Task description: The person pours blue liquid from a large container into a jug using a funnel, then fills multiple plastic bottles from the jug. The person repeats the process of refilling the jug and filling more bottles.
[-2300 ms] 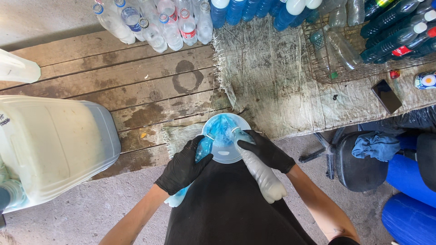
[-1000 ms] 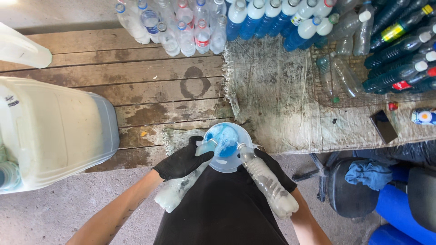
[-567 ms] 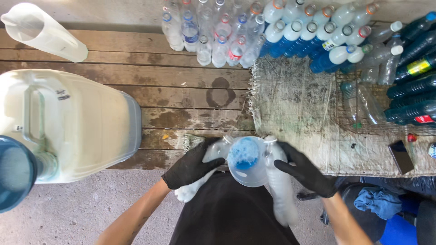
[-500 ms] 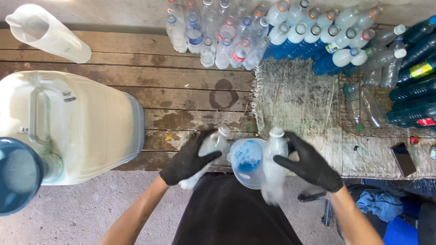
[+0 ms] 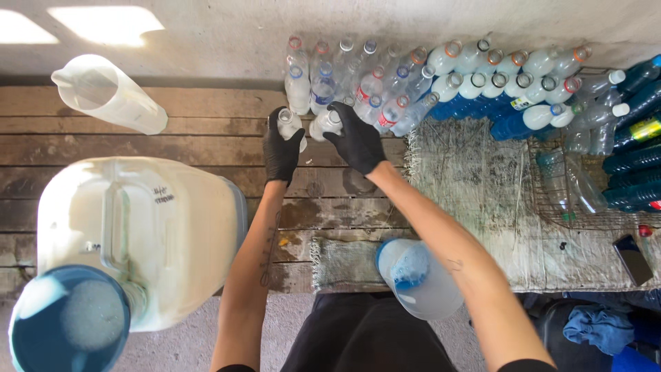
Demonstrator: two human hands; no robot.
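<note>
Two clear plastic bottles stand upright in our gloved hands: left hand (image 5: 282, 148) clamped around one bottle (image 5: 288, 124), right hand (image 5: 357, 138) clamped around the other (image 5: 326, 124). Just beyond our knuckles begins the row of bottles (image 5: 413, 83), nearer our right hand.

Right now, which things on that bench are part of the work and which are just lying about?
In the work:
left hand holding a clear bottle
right hand holding a second bottle
row of bottles
funnel

Lying about:
white jerrycan
jug
phone
blue cloth
</note>
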